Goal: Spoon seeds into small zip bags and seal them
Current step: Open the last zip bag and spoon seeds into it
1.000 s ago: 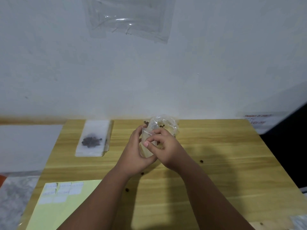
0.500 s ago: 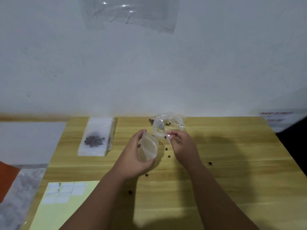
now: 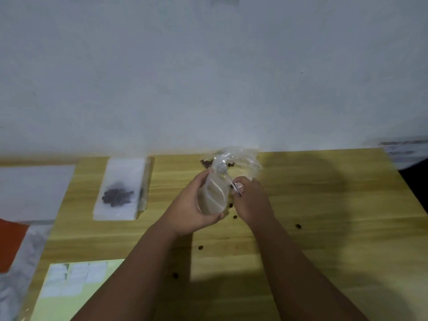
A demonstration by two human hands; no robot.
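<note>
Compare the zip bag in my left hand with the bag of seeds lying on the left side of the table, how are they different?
The held zip bag is up off the table, gripped by the left hand, while the seed bag lies flat on the wooden table. The held zip bag shows no seeds inside; the seed bag holds a dark cluster. The right hand brings a spoon to the held zip bag; nothing touches the seed bag. Both are small clear plastic.

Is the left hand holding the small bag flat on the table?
No, the left hand holds the small bag up off the table.
</note>
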